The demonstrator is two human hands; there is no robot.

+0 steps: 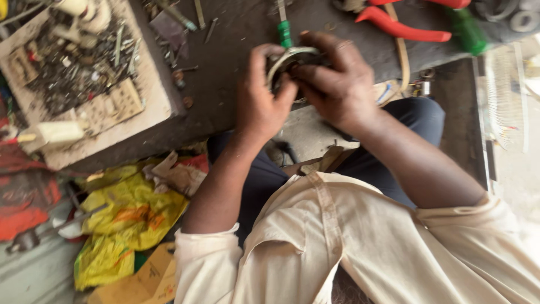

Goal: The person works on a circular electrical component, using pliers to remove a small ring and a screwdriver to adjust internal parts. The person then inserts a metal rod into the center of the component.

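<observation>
Near top centre of the frame, left hand point(260, 95) and right hand point(336, 79) closed together around a small dark round part point(287, 65) with a pale curved strip, fingers gripping it from both sides, probably to keep it steady just over the dark counter point(225, 67). Green-handled screwdriver point(285, 32) just behind the hands. Red-handled pliers point(402, 25) at upper right. Tray of small metal scraps point(79, 62) at upper left.
</observation>
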